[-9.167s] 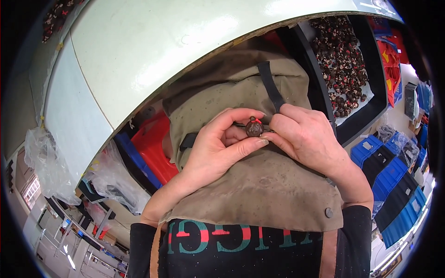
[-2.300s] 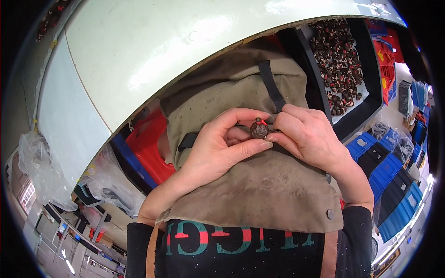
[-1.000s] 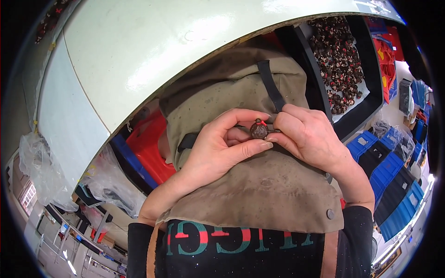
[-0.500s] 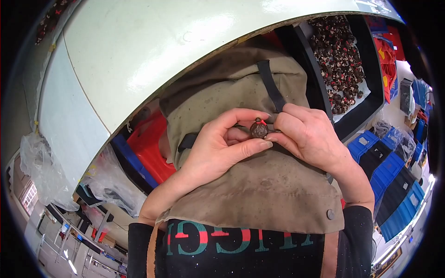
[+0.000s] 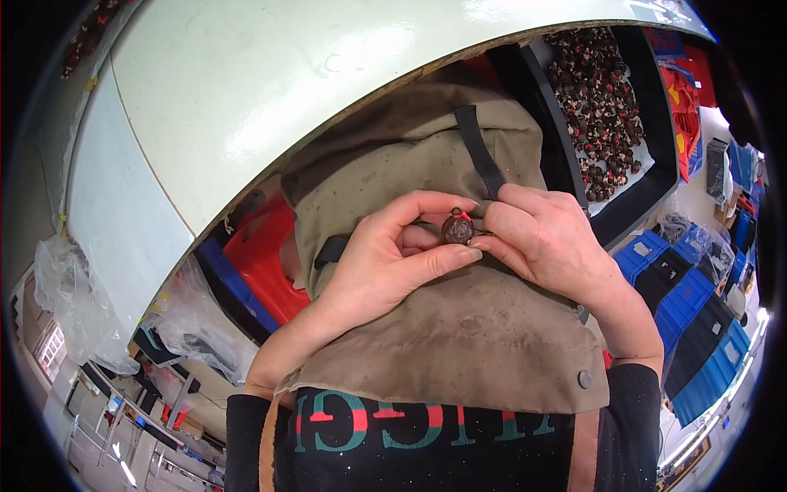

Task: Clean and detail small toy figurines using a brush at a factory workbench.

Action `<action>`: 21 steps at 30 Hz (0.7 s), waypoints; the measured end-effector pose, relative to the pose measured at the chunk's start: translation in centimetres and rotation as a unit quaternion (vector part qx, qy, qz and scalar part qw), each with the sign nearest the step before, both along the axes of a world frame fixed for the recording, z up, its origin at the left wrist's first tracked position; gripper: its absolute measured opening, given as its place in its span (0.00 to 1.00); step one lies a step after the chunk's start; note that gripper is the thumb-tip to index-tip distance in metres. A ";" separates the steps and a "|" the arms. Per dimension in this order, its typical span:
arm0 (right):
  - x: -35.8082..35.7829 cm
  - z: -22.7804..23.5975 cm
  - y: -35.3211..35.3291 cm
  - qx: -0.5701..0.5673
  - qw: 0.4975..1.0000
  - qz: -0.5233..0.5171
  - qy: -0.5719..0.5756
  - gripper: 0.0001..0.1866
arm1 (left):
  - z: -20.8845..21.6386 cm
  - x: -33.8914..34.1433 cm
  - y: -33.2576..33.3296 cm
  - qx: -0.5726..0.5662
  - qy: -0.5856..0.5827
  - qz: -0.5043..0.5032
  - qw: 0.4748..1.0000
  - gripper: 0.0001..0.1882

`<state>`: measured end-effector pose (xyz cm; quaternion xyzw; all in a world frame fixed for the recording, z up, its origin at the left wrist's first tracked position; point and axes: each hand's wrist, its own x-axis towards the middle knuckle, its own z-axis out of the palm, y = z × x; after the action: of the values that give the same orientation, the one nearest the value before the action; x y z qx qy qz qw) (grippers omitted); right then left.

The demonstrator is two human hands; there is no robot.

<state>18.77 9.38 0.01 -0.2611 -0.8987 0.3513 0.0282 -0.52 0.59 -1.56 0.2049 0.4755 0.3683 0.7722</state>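
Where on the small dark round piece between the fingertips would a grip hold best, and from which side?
Probably across the rounded sides of the small dark round piece, from left and right, as the left hand and right hand pinch it now. Its red tip on top looks too small to grip firmly.

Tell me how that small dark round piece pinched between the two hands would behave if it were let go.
The small dark round piece looks rounded, so it would probably roll off the sloping apron. The left hand and right hand pinch it with fingertips alone, so it is likely light. It seems rigid, keeping its shape.
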 end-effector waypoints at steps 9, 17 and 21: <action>0.0 -0.1 0.0 -0.011 1.000 -0.015 0.001 0.11 | 0.2 -0.1 0.0 0.005 0.008 -0.007 1.000 0.23; 0.2 0.1 0.0 0.000 1.000 -0.004 -0.007 0.10 | 0.0 0.1 0.1 0.006 -0.003 -0.006 1.000 0.23; 0.1 0.0 0.0 -0.004 1.000 -0.008 0.003 0.10 | 0.2 -0.1 0.2 0.009 0.002 -0.003 1.000 0.23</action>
<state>18.86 9.35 -0.04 -0.2673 -0.8950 0.3558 0.0323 -0.58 0.77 -1.38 0.2136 0.4729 0.3699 0.7706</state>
